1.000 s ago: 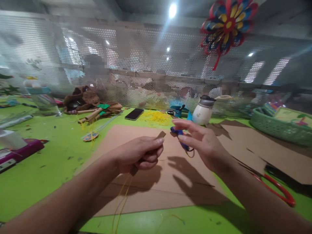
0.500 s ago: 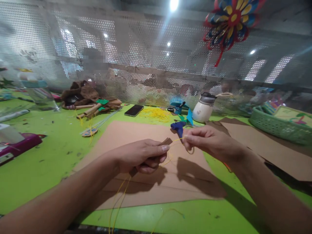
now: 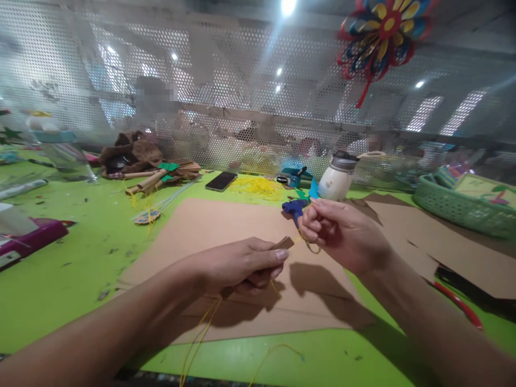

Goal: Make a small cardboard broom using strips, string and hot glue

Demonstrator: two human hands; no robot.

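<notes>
Your left hand (image 3: 250,264) is closed around the brown strip (image 3: 285,243), above the cardboard sheet (image 3: 226,219). Your right hand (image 3: 349,234) pinches yellow string (image 3: 297,240) running to the strip. String's at the strip, loose strands (image 3: 200,334) hang; can't tell if fastened.

Open lane on the left, clutter at the back and right

A hand can pass over the green table (image 3: 97,231) between the purple box (image 3: 34,242) at its left edge and the cardboard sheet (image 3: 213,220). The sheet's far left part lies open and flat. A yellow strand (image 3: 297,241) bars the gap between the left hand (image 3: 252,263) and right hand (image 3: 346,234). Beyond them, the blue tool (image 3: 295,208), white bottle (image 3: 336,180) and phone (image 3: 221,181) obstruct the way; the green basket (image 3: 459,207) blocks the far right corner.
</notes>
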